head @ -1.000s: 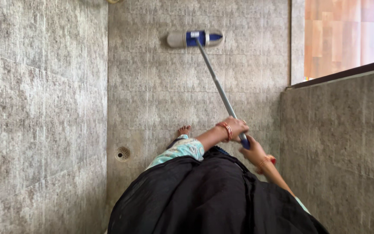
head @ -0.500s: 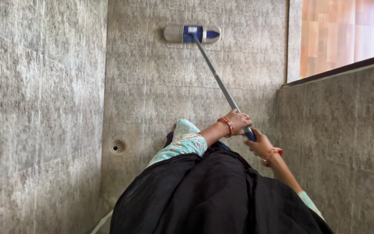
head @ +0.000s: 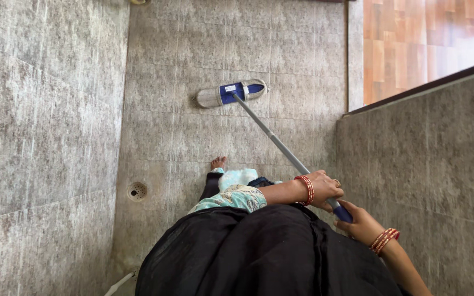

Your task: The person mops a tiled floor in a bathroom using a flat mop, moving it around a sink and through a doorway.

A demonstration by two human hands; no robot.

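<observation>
Gripping mop handle (head: 281,143) with both hands — left hand (head: 322,189) clenched round shaft, right hand (head: 359,225) nearer, wrapped on blue grip end. Mop head (head: 230,94) flat on grey tiled floor (head: 193,131), far of bare foot (head: 218,163). Round floor drain (head: 137,191) left, near wall — wooden flooring (head: 412,44) far right.

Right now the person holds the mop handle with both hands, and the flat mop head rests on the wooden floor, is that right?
Not quite. In the head view both hands, left hand and right hand, do grip the mop handle, but the mop head rests on the grey tiled floor, not the wooden floor beyond.
</observation>
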